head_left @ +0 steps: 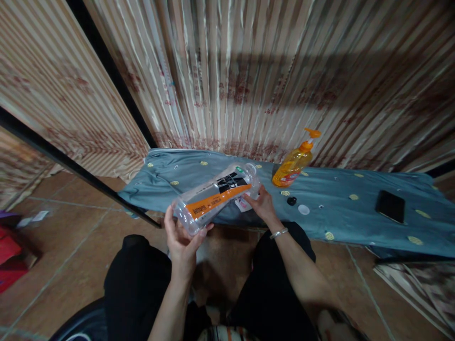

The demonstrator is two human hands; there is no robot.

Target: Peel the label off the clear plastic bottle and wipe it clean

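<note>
A clear plastic bottle with an orange, black and white label lies tilted across both hands, above the cloth. My left hand is wrapped round one end of it, low and to the left. At the other end, my right hand grips the bottle near its narrower, rounded part. A small white and pink piece shows just below the right hand; whether the hand touches it I cannot tell. To the right of that hand lie a small black cap-like piece and a white disc.
A pump bottle of orange liquid stands towards the back of the bench, which a teal cloth covers. Farther right lies a black phone. Striped curtains hang behind. A black pole slants at left; a red box sits on the floor.
</note>
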